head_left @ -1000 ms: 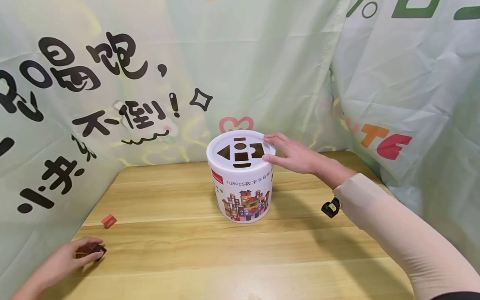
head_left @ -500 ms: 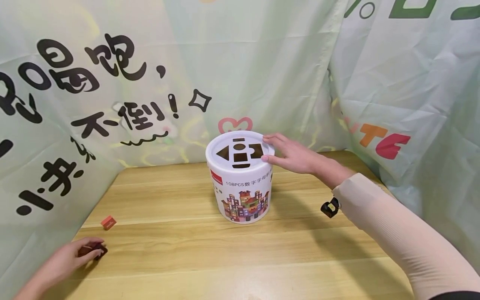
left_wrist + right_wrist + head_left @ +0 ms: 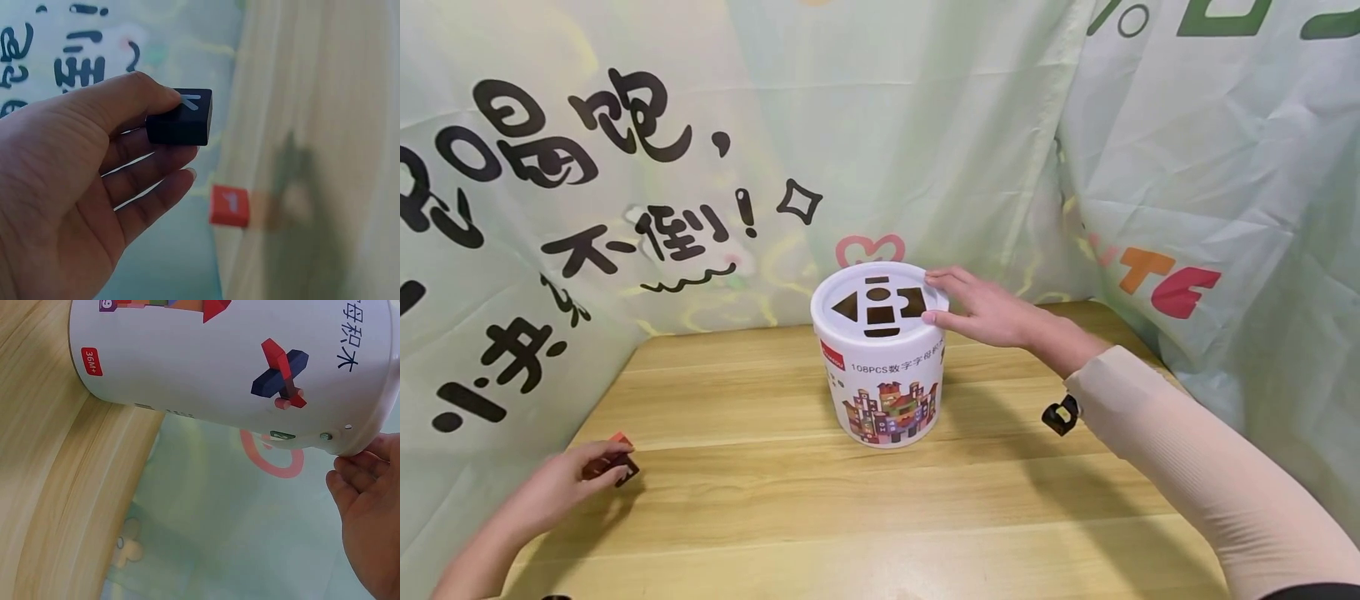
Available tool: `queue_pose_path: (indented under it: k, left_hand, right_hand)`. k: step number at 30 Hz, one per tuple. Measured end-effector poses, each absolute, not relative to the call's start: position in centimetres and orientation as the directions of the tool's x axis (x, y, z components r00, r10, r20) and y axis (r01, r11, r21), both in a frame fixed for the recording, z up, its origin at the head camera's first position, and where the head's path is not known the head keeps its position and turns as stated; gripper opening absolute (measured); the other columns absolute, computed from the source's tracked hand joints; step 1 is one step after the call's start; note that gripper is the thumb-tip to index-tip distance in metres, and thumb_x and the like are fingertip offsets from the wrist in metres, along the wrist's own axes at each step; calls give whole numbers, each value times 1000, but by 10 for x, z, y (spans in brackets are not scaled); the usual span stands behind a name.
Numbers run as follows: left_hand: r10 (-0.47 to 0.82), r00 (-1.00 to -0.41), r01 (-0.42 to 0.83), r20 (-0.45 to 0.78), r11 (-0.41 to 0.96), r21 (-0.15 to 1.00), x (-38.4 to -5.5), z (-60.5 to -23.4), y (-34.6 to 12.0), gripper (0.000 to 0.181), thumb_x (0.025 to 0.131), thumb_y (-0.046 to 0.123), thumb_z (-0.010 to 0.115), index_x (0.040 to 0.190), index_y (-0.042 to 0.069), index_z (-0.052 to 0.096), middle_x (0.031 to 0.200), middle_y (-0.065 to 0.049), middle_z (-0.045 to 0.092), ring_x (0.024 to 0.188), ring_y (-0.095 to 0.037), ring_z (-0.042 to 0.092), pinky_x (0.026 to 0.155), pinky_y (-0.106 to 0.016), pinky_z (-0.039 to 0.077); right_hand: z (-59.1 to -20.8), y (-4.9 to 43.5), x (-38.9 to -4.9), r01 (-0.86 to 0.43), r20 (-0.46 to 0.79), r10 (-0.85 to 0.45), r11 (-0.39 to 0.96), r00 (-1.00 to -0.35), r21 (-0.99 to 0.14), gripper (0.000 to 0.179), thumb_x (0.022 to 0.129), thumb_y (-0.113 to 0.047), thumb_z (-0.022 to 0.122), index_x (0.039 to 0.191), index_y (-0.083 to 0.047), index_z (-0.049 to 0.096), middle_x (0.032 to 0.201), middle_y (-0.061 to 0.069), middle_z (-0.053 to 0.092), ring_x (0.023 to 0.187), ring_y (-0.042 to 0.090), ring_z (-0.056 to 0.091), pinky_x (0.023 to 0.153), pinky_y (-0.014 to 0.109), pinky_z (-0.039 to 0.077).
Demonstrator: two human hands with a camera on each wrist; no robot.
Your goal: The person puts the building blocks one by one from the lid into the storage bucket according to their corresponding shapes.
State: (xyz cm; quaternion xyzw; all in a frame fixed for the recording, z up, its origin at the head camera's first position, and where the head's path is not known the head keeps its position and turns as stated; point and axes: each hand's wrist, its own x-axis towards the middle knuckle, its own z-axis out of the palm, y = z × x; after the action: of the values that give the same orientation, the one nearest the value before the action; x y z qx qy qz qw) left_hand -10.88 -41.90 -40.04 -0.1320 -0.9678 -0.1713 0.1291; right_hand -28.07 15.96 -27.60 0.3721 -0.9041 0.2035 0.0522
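On the left side of the table, my left hand pinches a small dark block between thumb and fingers; a pale letter marks its top face. Just beyond it lies a red block, mostly covered by the hand in the head view. A white toy-block bucket stands upright on the table. Its lid has several cut-outs, among them a triangle, a circle and rectangles. My right hand rests on the lid's right rim, thumb and index finger on top, the other fingers bent against the edge.
The wooden table meets printed cloth hangings at the back and on both sides. A black wrist mount hangs beneath the right sleeve.
My left hand has moved away from me and slightly right with the dark block, to the red block. The right hand and the bucket have stayed put.
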Motion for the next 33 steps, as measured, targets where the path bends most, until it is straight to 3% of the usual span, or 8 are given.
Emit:
queue_pose_path:
  k: [12,19,26,33]
  left_hand:
    - [304,-906,387,294,877,285,-130,-353,-384,29,87,14,75,113,2,70,95,-5,70,74,2,57,59,-26,52]
    - [327,-930,367,165,831,417,-139,-321,-356,33,95,19,66,124,4,63,89,-2,63,42,-6,48,41,-27,45]
    - [446,-860,499,248,837,223,-155,-296,-333,32,92,17,70,121,5,67,98,5,67,82,-6,61,69,-33,54]
    - [508,-818,560,270,811,172,-170,-274,-305,28,92,13,70,119,6,69,101,2,69,84,-10,63,71,-35,54]
  right_hand:
    - [-275,159,-280,-691,242,-649,650,-722,-317,77,95,-61,47,149,-7,38,153,7,34,134,31,40,107,53,36]
    - [-274,159,-280,-690,232,-652,652,-722,-315,78,95,-61,48,149,-6,38,153,9,33,135,32,40,106,54,36]
    - [-272,159,-281,-687,221,-654,653,-724,-318,79,94,-63,47,149,-8,37,155,4,31,135,30,40,107,53,36]
    - [-270,158,-283,-688,215,-658,649,-721,-324,78,93,-62,50,148,-8,38,155,5,32,135,30,41,107,53,36]
